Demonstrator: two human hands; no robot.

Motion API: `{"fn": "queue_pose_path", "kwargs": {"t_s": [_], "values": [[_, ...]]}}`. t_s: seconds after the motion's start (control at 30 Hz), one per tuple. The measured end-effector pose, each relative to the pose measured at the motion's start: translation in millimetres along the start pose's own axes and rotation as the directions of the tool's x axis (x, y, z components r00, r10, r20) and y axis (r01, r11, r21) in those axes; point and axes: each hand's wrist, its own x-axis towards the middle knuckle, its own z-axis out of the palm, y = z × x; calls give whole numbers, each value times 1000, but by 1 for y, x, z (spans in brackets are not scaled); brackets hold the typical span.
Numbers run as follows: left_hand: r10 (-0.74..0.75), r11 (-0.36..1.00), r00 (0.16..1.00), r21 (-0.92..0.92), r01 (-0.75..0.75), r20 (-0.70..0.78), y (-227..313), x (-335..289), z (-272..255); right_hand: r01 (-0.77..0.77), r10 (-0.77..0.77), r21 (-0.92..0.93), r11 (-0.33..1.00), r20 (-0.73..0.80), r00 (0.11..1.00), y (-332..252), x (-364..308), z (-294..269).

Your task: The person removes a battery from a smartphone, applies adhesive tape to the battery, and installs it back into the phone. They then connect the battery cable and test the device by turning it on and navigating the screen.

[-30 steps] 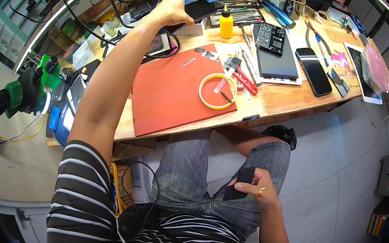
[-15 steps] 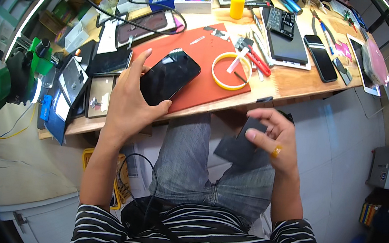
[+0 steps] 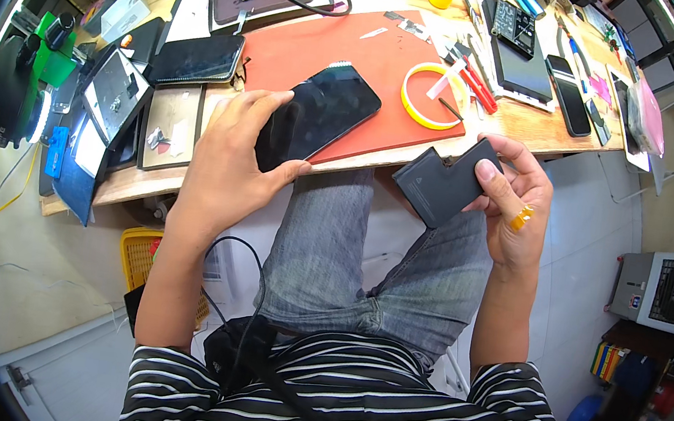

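Your left hand point(image 3: 237, 142) grips the near end of the black phone point(image 3: 324, 115), over the red mat point(image 3: 281, 54), long axis slanting away rightward; your right hand point(image 3: 516, 196) pinches the L-shaped dark pack point(image 3: 439, 192), nearer you, right of the phone.

Mat point(image 3: 289, 59) back-L free, phone point(image 3: 333, 108) blocks front, yellow ring point(image 3: 432, 124) R

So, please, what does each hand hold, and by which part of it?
The left hand holds a black phone by opposite edges near its lower-left end; the right hand pinches a flat dark notched piece by its right end.
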Motion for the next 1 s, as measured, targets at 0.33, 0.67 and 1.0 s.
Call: {"fn": "queue_pose_path", "kwargs": {"t_s": [0.33, 0.67, 1.0], "values": [[9, 1000, 1000, -18, -9, 17, -5, 3, -12, -44, 43, 14, 999, 16, 999, 4, -2, 4], [-67, 946, 989, -322, 21, -132, -19, 3, -6, -90, 92, -68, 994, 29, 995, 8, 1, 18], [-205, 830, 894, -555, -57, -398, -47, 0, 16, -137, 143, -56, 989, 103, 984, 10, 13, 68]]}}
